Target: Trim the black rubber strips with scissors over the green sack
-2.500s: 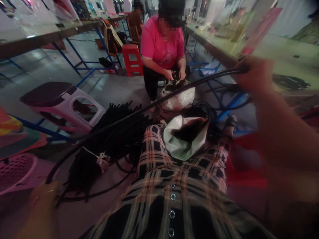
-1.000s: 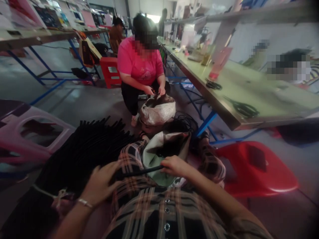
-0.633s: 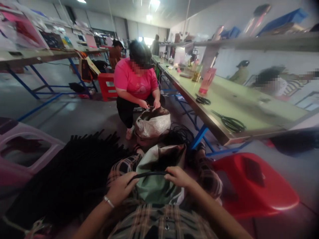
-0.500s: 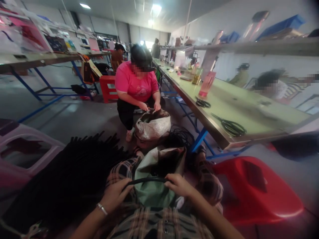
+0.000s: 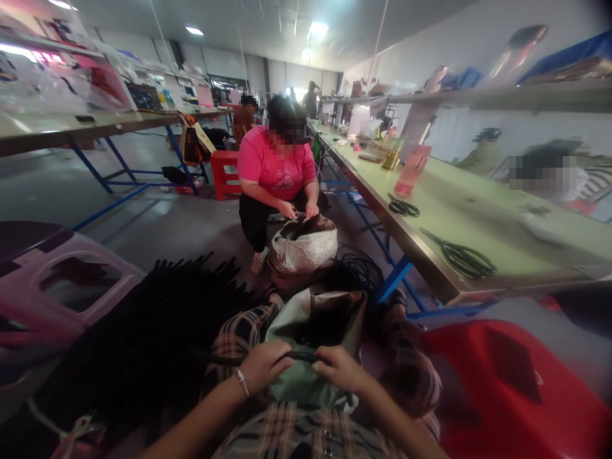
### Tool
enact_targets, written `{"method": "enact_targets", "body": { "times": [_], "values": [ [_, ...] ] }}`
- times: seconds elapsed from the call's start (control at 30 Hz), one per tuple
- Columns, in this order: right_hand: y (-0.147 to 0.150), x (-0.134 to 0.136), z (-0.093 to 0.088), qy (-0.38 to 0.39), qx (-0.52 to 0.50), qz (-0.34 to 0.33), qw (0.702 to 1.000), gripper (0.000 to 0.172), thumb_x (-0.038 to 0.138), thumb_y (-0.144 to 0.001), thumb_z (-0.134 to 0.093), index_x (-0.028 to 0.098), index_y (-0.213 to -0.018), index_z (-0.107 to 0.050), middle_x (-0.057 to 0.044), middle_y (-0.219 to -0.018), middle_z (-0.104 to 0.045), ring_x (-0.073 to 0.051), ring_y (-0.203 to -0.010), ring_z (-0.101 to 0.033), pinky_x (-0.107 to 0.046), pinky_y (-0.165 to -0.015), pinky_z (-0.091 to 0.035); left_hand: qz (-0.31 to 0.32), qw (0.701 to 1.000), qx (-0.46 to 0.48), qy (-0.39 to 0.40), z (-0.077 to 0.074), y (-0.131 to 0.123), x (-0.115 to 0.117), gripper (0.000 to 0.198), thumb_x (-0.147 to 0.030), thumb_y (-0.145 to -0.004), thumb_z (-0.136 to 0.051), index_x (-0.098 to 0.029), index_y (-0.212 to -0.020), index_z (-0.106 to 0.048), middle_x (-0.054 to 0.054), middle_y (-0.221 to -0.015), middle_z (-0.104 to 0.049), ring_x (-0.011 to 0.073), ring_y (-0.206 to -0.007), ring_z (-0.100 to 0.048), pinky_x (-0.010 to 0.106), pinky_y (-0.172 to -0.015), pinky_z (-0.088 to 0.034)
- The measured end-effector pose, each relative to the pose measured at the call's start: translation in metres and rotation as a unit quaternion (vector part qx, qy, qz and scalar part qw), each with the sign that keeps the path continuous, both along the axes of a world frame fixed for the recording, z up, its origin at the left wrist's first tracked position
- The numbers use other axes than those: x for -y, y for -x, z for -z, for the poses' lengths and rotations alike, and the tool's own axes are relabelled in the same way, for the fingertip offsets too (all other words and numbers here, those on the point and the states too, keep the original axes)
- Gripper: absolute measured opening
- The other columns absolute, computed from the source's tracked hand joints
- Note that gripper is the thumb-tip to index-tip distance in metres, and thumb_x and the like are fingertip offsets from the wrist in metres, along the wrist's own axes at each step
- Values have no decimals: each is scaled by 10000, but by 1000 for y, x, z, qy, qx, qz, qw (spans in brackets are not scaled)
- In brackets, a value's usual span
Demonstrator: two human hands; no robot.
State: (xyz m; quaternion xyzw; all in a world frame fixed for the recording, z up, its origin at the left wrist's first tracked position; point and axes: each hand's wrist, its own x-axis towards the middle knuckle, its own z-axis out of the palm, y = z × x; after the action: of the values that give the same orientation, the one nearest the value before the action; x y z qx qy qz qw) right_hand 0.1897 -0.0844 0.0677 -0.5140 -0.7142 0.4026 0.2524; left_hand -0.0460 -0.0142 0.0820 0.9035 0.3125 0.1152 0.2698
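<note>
Between my hands runs a black cord-like strip (image 5: 302, 356), held across my lap. My left hand (image 5: 264, 368) has its fingers closed round it, and a length trails off to the left. My right hand (image 5: 340, 369) pinches the strip close to its right end. Just beyond and below the hands, a greenish-grey sack (image 5: 291, 322) stands between my knees with its mouth open; dark contents show inside, too dim to make out. A big pile of black strips (image 5: 157, 331) lies at my left.
A person in a pink top (image 5: 280, 166) works over another sack (image 5: 306, 247) ahead. On the right are a workbench (image 5: 382, 185) with scissors (image 5: 466, 258) and a red stool (image 5: 478, 382). A pink-and-white plastic stool (image 5: 95, 255) stands left.
My left hand has moved right along the black strip, nearer to my right hand, and more strip now trails on its left. The view has turned slightly left.
</note>
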Motion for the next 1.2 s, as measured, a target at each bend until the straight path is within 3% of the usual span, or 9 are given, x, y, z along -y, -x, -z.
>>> {"method": "enact_targets", "body": {
  "times": [0.13,0.4,0.57,0.73,0.83,0.9,1.0,1.07,1.2],
  "values": [
    [-16,16,11,62,-35,64,995,330,429,-893,-400,162,-760,-539,26,-633,-503,-92,-572,-454,-199,-526,-330,-50,998,8,38,3,25,-8,367,-433,-904,-356,-169,-757,-565,24,-744,-587,135,-719,-548,240,-672,-409],
    [-18,29,27,61,24,119,991,230,308,-858,-456,154,-749,-588,18,-657,-554,-103,-630,-505,-206,-574,-352,-107,993,-5,46,25,38,-14,330,-415,-892,-362,-187,-829,-593,32,-794,-629,149,-756,-580,262,-709,-438],
    [-22,39,20,52,34,150,987,209,273,-847,-469,159,-855,-645,5,-705,-611,-115,-670,-549,-212,-602,-371,-99,992,-75,40,33,43,-9,290,-365,-860,-412,-178,-909,-628,70,-872,-655,191,-840,-599,322,-785,-445],
    [-2,32,-3,12,45,69,997,201,287,-845,-504,173,-906,-658,3,-732,-626,-112,-678,-557,-209,-617,-374,61,997,13,-39,7,-3,6,520,-437,-835,-481,-159,-1275,-472,152,-1265,-522,264,-1180,-461,404,-990,-348],
    [7,20,-13,-11,58,67,996,178,266,-844,-503,165,-839,-648,-4,-739,-630,-113,-688,-556,-208,-626,-382,119,993,-1,-11,-4,-41,12,420,-451,-864,-427,-157,-1134,-557,123,-1027,-618,229,-958,-570,341,-846,-431],
    [5,16,-21,-12,81,69,994,185,267,-849,-497,165,-836,-650,-10,-747,-640,-113,-680,-560,-208,-627,-394,105,994,-26,10,-3,-55,13,372,-450,-866,-423,-157,-1016,-598,102,-922,-635,216,-856,-586,316,-764,-438],
    [-16,21,-50,-61,147,87,983,210,300,-836,-531,170,-951,-649,-41,-845,-664,-134,-728,-590,-228,-662,-431,50,998,-14,46,4,-56,9,335,-432,-867,-423,-165,-904,-622,83,-860,-646,203,-806,-586,297,-719,-423],
    [-39,31,-86,-173,198,151,953,256,287,-847,-515,163,-1045,-620,-83,-969,-654,-166,-859,-598,-269,-766,-447,5,996,23,83,9,-49,4,329,-428,-864,-426,-168,-872,-628,66,-829,-645,189,-785,-579,288,-704,-415],
    [-99,49,-183,-339,297,341,825,285,318,-854,-516,190,-1090,-612,-95,-970,-650,-198,-875,-602,-323,-767,-454,-84,979,98,158,10,-37,-9,309,-440,-825,-479,-166,-841,-620,24,-751,-619,151,-713,-546,253,-635,-403]
  ]
}}
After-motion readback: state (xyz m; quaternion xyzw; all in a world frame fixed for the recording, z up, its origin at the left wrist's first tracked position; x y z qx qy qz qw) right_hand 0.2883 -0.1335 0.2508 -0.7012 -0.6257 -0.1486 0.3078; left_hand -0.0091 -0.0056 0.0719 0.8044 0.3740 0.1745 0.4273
